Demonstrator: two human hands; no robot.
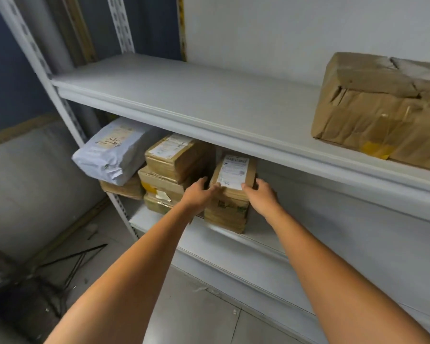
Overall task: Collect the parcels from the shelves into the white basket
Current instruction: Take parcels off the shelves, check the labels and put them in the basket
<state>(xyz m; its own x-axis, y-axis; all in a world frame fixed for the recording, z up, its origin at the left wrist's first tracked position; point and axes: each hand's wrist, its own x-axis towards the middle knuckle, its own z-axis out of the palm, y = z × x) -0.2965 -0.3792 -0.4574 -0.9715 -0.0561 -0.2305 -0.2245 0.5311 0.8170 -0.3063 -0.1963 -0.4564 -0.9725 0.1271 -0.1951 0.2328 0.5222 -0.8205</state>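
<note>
black stand (67, 261): on the floor, at 8 o'clock in the view.
white mailer bag (109, 155): left end of the middle shelf (263, 240), tilted on a flat brown parcel.
brown stack (171, 175): just at 3 o'clock of the mailer bag; taped parcels piled up, the top one with a white label.
left hand (199, 194): thumb on the top of the labelled parcel (233, 173), fingers curled down its 9 o'clock side, gripping it.
labelled parcel: between both hands, on top of a lower brown parcel (226, 217) on the middle shelf.
right hand (261, 194): thumb at the label's near edge, fingers wrapped round the 3 o'clock side, gripping the same parcel.
large crumpled parcel (382, 112): on the upper shelf (184, 95), at 2 o'clock, well apart from the hands.
</note>
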